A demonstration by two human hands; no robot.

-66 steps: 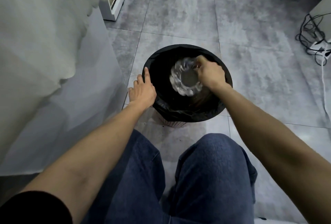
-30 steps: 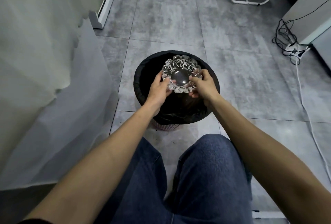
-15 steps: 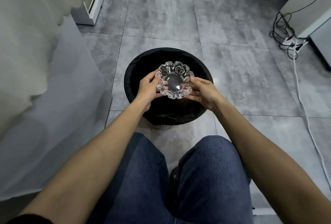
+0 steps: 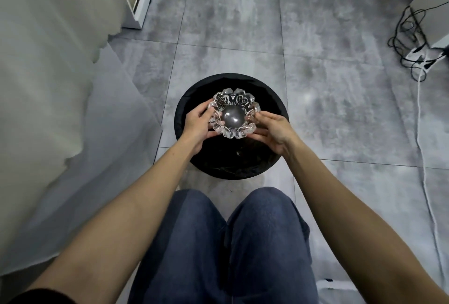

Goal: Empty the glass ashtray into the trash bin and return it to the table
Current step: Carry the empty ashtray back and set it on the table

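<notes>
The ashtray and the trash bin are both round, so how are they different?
The ashtray is clear, sparkly glass; the trash bin is lined in dull black. The ashtray has a bumpy, petal-shaped rim, while the bin's rim is smooth. The ashtray looks much smaller than the bin's mouth. The ashtray is held up by the left hand and right hand; the bin stands on the floor. Both face open side up.

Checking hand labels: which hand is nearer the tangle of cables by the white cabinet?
Right. The right hand grips the glass ashtray's right rim, on the side toward the cables; the left hand grips its left rim, farther away.
</notes>
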